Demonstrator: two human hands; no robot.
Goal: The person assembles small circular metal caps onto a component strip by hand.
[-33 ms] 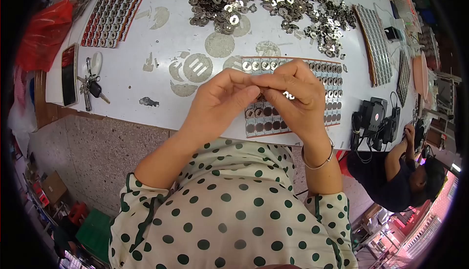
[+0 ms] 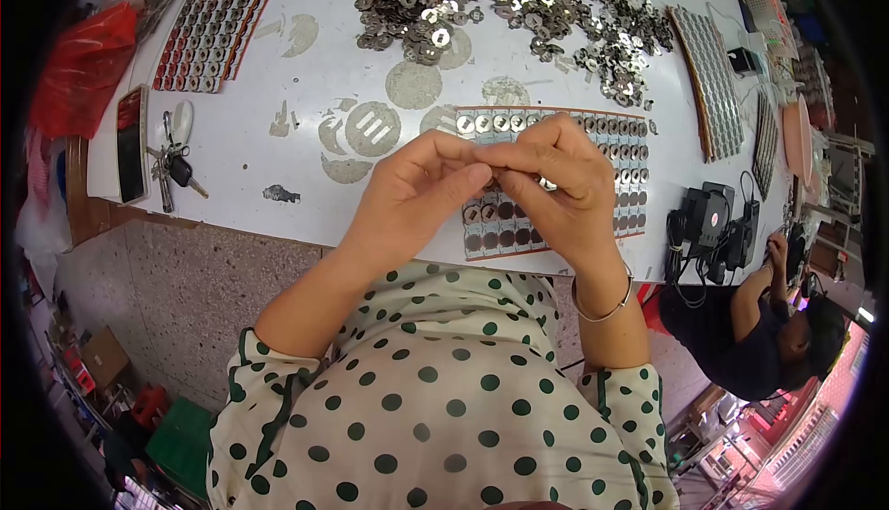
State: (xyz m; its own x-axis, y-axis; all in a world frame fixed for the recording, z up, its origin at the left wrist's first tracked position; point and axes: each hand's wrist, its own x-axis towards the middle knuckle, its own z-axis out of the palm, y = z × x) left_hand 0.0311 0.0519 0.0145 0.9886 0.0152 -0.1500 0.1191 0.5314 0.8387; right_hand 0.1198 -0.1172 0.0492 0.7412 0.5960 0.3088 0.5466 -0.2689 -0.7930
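Over the near middle of the table, my left hand (image 2: 407,186) and my right hand (image 2: 560,172) meet at the fingertips. Each is closed in a pinch; a small part between them is mostly hidden, and its kind does not show. Below them lies a flat panel (image 2: 477,229) with brown edges, bearing rows of round places. Silvery metal discs with a slot-like opening sit on some places, while others show plain dark circles. My fingers cover the panel's left-middle part. Beyond it spreads a large heap of loose metal discs (image 2: 417,10).
Another disc-covered panel (image 2: 218,28) lies far left, near a red plastic bag (image 2: 88,70), a phone (image 2: 131,144) and keys (image 2: 176,163). At right are stacked panels (image 2: 708,84) and black adapters with cables (image 2: 708,227). Beyond them a co-worker (image 2: 732,339) sits at the table.
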